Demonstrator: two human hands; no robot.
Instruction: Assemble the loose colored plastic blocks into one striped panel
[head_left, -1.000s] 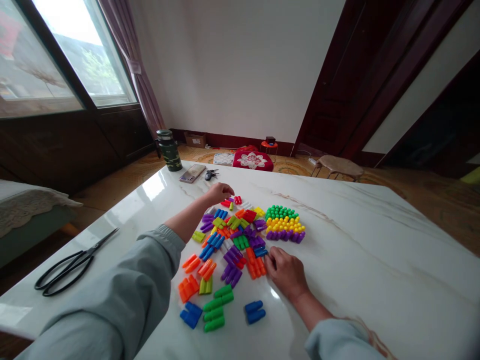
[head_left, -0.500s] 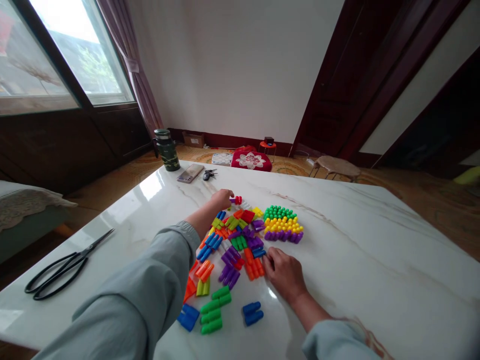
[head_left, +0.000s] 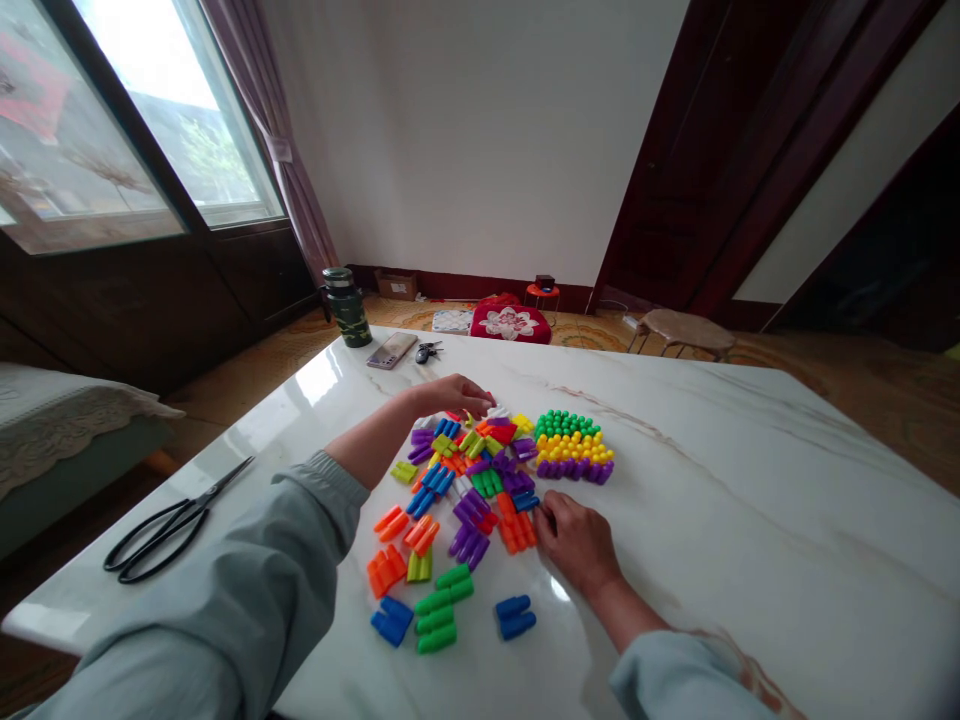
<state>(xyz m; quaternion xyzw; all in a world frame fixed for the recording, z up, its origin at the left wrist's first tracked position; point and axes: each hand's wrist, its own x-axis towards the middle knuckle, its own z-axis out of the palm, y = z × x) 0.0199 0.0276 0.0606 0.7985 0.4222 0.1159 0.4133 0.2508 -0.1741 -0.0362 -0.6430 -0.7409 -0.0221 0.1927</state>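
A heap of loose coloured plastic blocks (head_left: 465, 490) lies on the white marble table (head_left: 735, 520). To its right sits an assembled block panel (head_left: 574, 447) with green, yellow and purple rows. My left hand (head_left: 454, 393) reaches over the far edge of the heap, fingers curled down around a small red block (head_left: 491, 398) that barely shows. My right hand (head_left: 577, 540) rests on the table at the heap's near right, fingers bent loosely, touching the orange blocks (head_left: 517, 530); nothing shows in it.
Black scissors (head_left: 169, 525) lie near the table's left edge. A camouflage bottle (head_left: 347, 306), a phone (head_left: 392, 350) and keys (head_left: 427, 351) sit at the far corner. A bed (head_left: 60, 420) is to the left; a red cushion (head_left: 510, 322) and a stool (head_left: 686, 330) are on the floor beyond.
My left hand has moved a little right along the far edge of the heap and closed over the red block. My right hand has stayed put. The camera has shifted slightly.
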